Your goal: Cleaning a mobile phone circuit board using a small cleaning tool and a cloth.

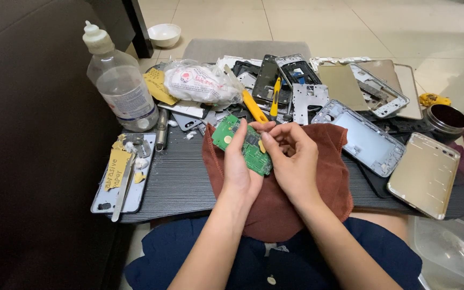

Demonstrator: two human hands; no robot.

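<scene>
Circuit board [243, 144] above brown cloth [275, 182] | left hand [239, 166] grips its edge | right hand [291, 156] pinches at its surface | risk: hard picking may lift components

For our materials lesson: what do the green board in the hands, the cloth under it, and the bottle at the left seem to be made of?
Green circuit board: looks like rigid laminate with a glossy green coat, dotted with small metal parts.
Cloth: soft rust-brown fabric, matte and fuzzy, draping in folds; probably microfibre.
Bottle: clear plastic by its see-through wall, with a white nozzle cap.
</scene>
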